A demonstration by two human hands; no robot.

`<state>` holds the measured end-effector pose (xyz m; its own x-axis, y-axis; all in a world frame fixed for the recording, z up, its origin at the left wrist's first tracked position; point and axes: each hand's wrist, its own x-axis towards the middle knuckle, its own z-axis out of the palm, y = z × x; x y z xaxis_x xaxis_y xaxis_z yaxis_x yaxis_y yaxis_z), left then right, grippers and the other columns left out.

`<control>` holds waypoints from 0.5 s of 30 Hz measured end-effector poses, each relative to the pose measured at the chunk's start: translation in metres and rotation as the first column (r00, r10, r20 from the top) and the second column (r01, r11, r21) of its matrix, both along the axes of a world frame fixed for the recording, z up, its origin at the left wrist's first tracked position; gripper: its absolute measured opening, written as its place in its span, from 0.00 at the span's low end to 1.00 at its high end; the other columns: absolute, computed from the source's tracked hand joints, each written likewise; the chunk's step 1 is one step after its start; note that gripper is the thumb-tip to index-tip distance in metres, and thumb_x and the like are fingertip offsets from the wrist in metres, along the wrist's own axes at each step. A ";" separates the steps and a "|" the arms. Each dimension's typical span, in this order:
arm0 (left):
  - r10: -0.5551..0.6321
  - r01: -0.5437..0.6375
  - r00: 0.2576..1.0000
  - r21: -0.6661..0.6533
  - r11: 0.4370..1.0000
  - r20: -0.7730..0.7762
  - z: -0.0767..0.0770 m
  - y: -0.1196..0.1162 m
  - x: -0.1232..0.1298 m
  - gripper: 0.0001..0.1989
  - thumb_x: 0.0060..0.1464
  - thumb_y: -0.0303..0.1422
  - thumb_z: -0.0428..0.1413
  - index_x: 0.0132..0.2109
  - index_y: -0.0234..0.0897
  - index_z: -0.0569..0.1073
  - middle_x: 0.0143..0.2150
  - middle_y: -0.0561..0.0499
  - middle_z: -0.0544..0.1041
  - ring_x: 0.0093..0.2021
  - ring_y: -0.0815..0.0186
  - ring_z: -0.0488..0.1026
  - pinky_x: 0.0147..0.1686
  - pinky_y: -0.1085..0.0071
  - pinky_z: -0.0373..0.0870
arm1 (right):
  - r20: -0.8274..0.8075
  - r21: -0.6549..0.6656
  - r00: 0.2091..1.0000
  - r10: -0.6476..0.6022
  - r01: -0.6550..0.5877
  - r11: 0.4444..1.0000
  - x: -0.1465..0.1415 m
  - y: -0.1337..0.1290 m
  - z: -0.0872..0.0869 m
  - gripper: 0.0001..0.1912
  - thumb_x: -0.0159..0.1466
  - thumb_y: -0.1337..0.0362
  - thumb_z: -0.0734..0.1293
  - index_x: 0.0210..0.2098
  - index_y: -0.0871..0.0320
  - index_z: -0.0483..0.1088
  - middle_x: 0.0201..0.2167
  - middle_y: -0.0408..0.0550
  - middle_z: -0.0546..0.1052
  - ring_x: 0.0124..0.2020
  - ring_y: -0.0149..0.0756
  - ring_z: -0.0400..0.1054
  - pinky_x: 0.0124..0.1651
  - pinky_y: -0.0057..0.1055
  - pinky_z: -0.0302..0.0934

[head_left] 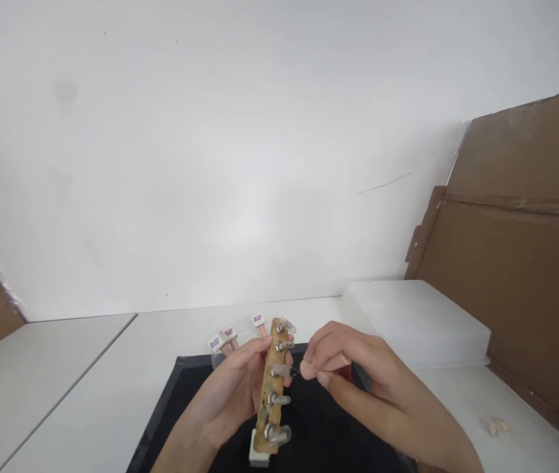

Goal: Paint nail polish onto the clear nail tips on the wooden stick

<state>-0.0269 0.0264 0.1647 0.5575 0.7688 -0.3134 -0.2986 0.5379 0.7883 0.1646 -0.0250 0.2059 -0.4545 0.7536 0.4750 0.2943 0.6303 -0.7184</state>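
Note:
My left hand [240, 384] is wrapped round a stained wooden strip [266, 394], held upright and slightly tilted. Along the strip stands a row of several metal studs, each bearing a clear nail tip [280, 434]. The middle nail tip [285, 371] looks darker, with a black end. Just to its right, my right hand [353, 368] pinches a small, round, pinkish piece [308, 370] between thumb and fingers. That piece is close to the dark tip; whether they touch I cannot tell. Below the strip shows a white block [259, 452].
A black mat [318, 420] lies under my hands on the white table [77, 387]. Several white-capped bottles [230, 334] stand behind my left hand. At the right are a translucent box [420, 318], small beige bits [498, 427] and a cardboard panel [515, 276].

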 end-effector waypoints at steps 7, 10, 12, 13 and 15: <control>-0.019 0.018 1.000 0.018 1.000 0.006 -0.004 0.000 -0.003 0.12 0.53 0.40 0.51 0.38 0.36 0.71 0.31 0.54 0.72 0.29 0.71 0.69 0.30 0.73 0.61 | -0.100 0.092 0.995 -0.030 0.040 0.995 -0.003 -0.004 -0.002 0.13 0.62 0.77 0.59 0.36 0.53 0.67 0.35 0.45 0.73 0.38 0.36 0.69 0.35 0.31 0.62; -0.015 0.015 1.000 0.000 1.000 0.011 0.000 -0.002 0.000 0.11 0.53 0.39 0.52 0.37 0.37 0.71 0.29 0.55 0.70 0.28 0.71 0.68 0.30 0.72 0.62 | -0.152 0.143 0.988 0.039 -0.017 0.990 -0.007 -0.003 -0.001 0.14 0.62 0.77 0.60 0.39 0.52 0.68 0.36 0.46 0.74 0.38 0.36 0.69 0.36 0.31 0.63; -0.008 0.009 1.000 -0.009 1.000 0.012 0.002 -0.003 0.002 0.11 0.52 0.39 0.52 0.38 0.38 0.71 0.28 0.56 0.70 0.27 0.70 0.67 0.29 0.72 0.62 | -0.148 0.146 0.986 0.077 -0.056 0.988 -0.009 -0.003 0.001 0.14 0.61 0.77 0.60 0.39 0.52 0.68 0.37 0.46 0.75 0.38 0.36 0.69 0.37 0.32 0.64; -0.006 0.006 1.000 -0.011 1.000 0.007 0.002 -0.003 0.003 0.11 0.52 0.40 0.52 0.38 0.38 0.71 0.28 0.56 0.69 0.26 0.71 0.67 0.28 0.72 0.61 | -0.135 0.137 0.987 0.083 -0.065 0.988 -0.009 -0.002 0.001 0.14 0.61 0.78 0.60 0.39 0.52 0.68 0.38 0.46 0.75 0.37 0.35 0.69 0.37 0.32 0.64; 0.000 0.000 1.000 0.003 1.000 0.009 0.003 -0.004 0.003 0.11 0.53 0.39 0.51 0.38 0.38 0.71 0.27 0.56 0.69 0.25 0.71 0.66 0.27 0.73 0.60 | -0.090 0.104 0.993 0.074 -0.064 0.992 -0.008 -0.002 0.000 0.14 0.61 0.78 0.60 0.39 0.53 0.68 0.37 0.46 0.75 0.36 0.34 0.69 0.35 0.30 0.63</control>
